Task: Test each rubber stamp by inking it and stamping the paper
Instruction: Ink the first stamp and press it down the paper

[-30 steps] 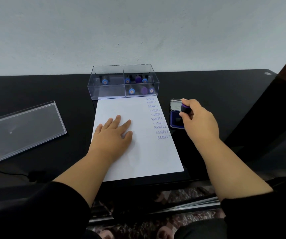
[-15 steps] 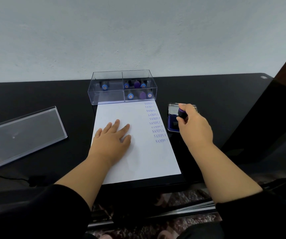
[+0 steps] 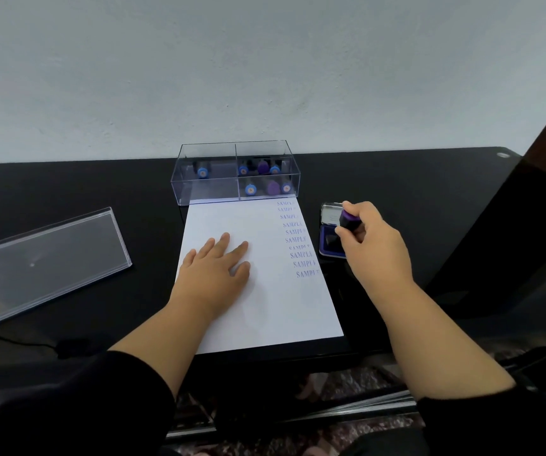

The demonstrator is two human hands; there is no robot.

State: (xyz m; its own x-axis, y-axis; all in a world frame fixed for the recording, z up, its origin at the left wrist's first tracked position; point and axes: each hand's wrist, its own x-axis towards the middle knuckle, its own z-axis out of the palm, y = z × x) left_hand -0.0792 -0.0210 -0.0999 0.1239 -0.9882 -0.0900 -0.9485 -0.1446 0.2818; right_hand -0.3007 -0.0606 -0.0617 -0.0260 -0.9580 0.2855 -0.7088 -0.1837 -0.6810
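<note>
The purple-topped stamp sits pinched in the fingers of your right hand: thumb on its near side, the other fingers curled over its far side, the purple cap showing between them. Its dark lower body points down over the blue pad of the open ink pad, which lies directly below your fingertips; whether the stamp face touches the pad you cannot tell from here. The pad's hinged lid stands just beyond your index finger.

Just to the left of those fingers lies the white paper, its right edge carrying a column of blue SAMPLE prints. Your left hand rests flat on the sheet, fingers straight and slightly spread, holding nothing, well left of the prints.

Beyond your left fingertips, at the paper's far edge, stands the clear divided box with blue and purple stamps inside. Far left of your hands, the clear lid lies on the black table.
</note>
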